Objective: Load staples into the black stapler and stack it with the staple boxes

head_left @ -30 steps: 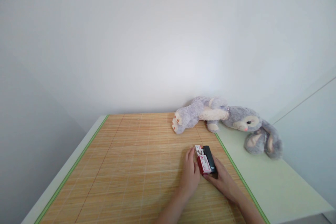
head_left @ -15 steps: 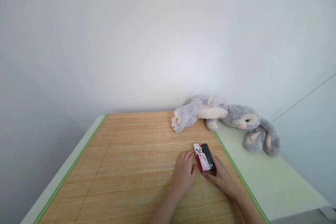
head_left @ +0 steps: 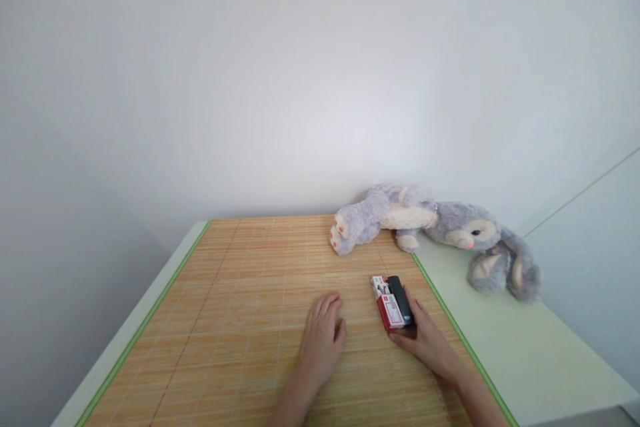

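Observation:
My right hand (head_left: 429,345) curls about a black stapler (head_left: 401,300) and a small red-and-white box (head_left: 391,312) lying side by side. Its fingers rest along the stapler's right side, and the thumb touches the near end of the box. At the far end the box is open, with small metal pieces showing in its white inner tray (head_left: 381,286); they look like staples. To the left, apart from both things, my left hand (head_left: 323,337) lies low over the bamboo mat (head_left: 250,307). It holds nothing, its fingers loosely bent and the thumb apart.
A grey plush rabbit (head_left: 407,217) lies on its side at the back right, partly on the mat, its ears over the pale tabletop (head_left: 480,320). Behind the table stands a white wall (head_left: 280,80). The mat has a green border along its sides.
My left hand has moved away from the box, to the left and slightly nearer. The right hand stays at the stapler and box. The whole view has shifted slightly.

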{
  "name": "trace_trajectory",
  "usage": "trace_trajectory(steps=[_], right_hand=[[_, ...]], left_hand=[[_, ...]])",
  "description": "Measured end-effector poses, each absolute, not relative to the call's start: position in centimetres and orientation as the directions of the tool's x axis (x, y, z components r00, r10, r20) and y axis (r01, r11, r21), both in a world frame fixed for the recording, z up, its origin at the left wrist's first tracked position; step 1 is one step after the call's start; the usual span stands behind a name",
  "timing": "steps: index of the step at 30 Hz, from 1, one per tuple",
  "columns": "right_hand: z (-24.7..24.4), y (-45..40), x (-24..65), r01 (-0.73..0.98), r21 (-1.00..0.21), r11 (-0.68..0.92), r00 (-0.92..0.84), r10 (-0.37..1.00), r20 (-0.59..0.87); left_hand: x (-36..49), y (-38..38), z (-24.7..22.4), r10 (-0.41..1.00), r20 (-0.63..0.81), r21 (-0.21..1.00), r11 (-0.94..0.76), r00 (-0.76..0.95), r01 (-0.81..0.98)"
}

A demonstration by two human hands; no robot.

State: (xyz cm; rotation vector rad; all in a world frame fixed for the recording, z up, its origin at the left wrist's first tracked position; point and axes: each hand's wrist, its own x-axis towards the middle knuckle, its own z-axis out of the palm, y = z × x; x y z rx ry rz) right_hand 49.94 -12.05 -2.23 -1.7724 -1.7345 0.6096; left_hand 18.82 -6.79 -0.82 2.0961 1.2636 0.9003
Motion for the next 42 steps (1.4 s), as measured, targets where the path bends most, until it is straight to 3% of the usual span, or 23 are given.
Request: trace_trajectory(steps=[6, 9, 12, 15, 19, 24, 30, 35, 42], right_hand=[[0.8, -14.5, 47.8, 0.626, -0.780, -0.014, 0.156, 0.982, 0.107], [1.1, -15.6, 44.8, 0.645, -0.763, 0.039, 0.238, 0.939, 0.249], [-0.7, -16.0, 41.0, 0.694, -0.699, 0.174, 0.109, 0.934, 0.340], [-3.5, -16.0, 37.4, 0.733, -0.635, 0.244, -0.063, 0.954, 0.294], [-5.4, -15.9, 34.4, 0.787, -0.559, 0.260, -0.166, 0.963, 0.214], [-3.8, -16.3, 32.6, 0.855, -0.486, 0.180, -0.134, 0.983, 0.129], [-2.1, -16.8, 31.4, 0.866, -0.487, 0.115, -0.070, 0.992, 0.109], [-1.6, -17.0, 31.2, 0.864, -0.493, 0.103, -0.058, 0.993, 0.105], [-1.2, -17.1, 31.3, 0.877, -0.468, 0.110, -0.058, 0.991, 0.124]], left_hand=[[12.7, -8.2, -1.6, 0.939, 0.295, 0.663, -0.334, 0.176, 0.670], [10.4, -9.2, -2.6, 0.937, 0.304, 0.595, -0.327, 0.171, 0.734], [9.2, -10.3, -3.2, 0.922, 0.316, 0.513, -0.366, 0.226, 0.777], [8.7, -11.2, -3.3, 0.909, 0.314, 0.439, -0.394, 0.273, 0.808], [8.3, -12.1, -3.0, 0.904, 0.295, 0.366, -0.405, 0.308, 0.838], [8.0, -13.2, -2.0, 0.912, 0.283, 0.354, -0.387, 0.296, 0.852], [7.4, -14.6, -1.5, 0.920, 0.259, 0.345, -0.373, 0.295, 0.861], [6.6, -16.2, -2.0, 0.925, 0.238, 0.283, -0.357, 0.296, 0.890], [4.9, -18.2, -2.9, 0.888, 0.324, 0.160, -0.393, 0.328, 0.906]])
